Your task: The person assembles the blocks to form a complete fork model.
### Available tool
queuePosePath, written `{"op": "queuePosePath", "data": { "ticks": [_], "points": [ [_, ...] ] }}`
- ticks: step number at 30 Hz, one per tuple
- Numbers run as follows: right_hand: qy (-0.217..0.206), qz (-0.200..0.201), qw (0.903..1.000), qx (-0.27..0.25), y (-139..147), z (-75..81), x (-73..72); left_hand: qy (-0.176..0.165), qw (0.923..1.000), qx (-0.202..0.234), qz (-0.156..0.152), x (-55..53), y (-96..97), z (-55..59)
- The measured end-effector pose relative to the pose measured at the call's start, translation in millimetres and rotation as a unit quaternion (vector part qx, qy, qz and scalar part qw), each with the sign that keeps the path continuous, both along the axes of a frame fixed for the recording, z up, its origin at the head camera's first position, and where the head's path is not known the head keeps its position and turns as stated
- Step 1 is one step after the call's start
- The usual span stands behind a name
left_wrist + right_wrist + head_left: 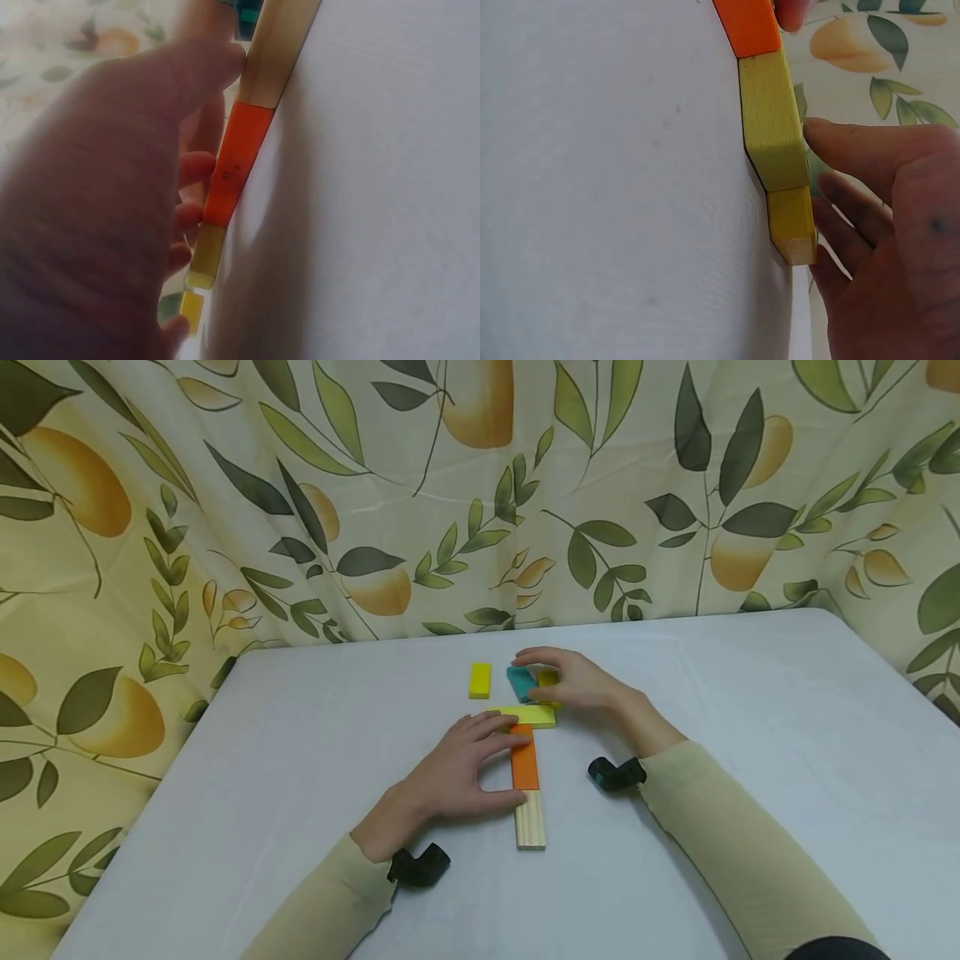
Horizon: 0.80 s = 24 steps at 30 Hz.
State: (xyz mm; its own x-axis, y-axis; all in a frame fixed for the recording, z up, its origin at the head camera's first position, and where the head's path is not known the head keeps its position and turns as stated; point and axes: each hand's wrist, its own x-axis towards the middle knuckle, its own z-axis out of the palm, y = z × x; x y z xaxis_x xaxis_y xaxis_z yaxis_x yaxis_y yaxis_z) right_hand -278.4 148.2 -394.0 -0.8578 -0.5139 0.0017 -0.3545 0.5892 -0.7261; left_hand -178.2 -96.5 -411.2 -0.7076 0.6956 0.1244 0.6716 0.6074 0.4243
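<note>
Orange block (524, 768) lying on white table (337, 785), plain wood block (530, 825) abutting at 6 o'clock, lime block (537, 718) lying crosswise at 12. Left hand (463, 768) resting at 9 o'clock, fingers spreading, thumb sitting near orange-wood seam. Teal block (520, 682) lying angled beyond lime. Right hand (581, 681) arching over from 1 o'clock; whether pinching teal, cannot tell. Blocks looking light, stiff, smooth, hardly fragile; long sides probably suiting fingertips. No container showing.
</note>
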Motion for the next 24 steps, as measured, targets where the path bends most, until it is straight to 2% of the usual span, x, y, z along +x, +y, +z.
{"op": "queuePosePath", "data": {
  "ticks": [15,24],
  "points": [
    [-0.003,0.007,0.9994,0.033,-3.5,0.8,-3.0,-0.005,1.0,0.004,-0.001,0.0,0.7,0.8],
    [-0.003,0.005,0.9998,0.016,-4.8,-0.8,-3.8,-0.009,1.0,0.0,-0.001,-0.1,0.5,1.0]
  ]
}}
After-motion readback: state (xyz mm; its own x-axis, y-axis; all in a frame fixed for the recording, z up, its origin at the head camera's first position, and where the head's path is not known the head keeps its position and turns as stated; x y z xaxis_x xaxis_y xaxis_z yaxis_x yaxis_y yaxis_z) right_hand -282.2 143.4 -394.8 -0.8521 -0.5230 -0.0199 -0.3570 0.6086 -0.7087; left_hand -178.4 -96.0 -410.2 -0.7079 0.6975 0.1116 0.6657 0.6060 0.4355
